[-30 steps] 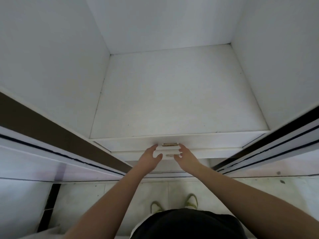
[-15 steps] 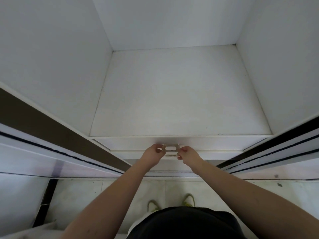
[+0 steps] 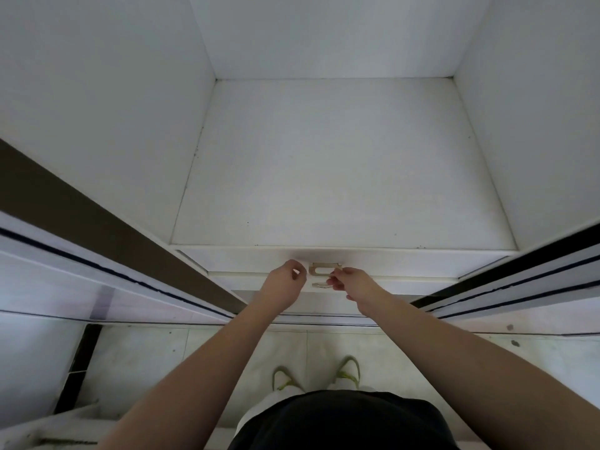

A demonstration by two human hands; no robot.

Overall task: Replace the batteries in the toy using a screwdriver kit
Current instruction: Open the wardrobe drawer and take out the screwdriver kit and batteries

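We take upper handle [image 3: 325, 269] as landmark. Lower handle [image 3: 321, 285] sits directly below it, each on own drawer front. Left hand [image 3: 285, 280] just left of it, right hand [image 3: 352, 282] just right, fingers at its right end. Shelf [image 3: 341, 170] lies above and behind. Our shoes [image 3: 347, 373] on floor [image 3: 194, 352], far below it.

Two hands [image 3: 285, 280] [image 3: 352, 282], two brass drawer handles [image 3: 324, 269] [image 3: 321, 285], two shoes [image 3: 284, 378] [image 3: 349, 370]
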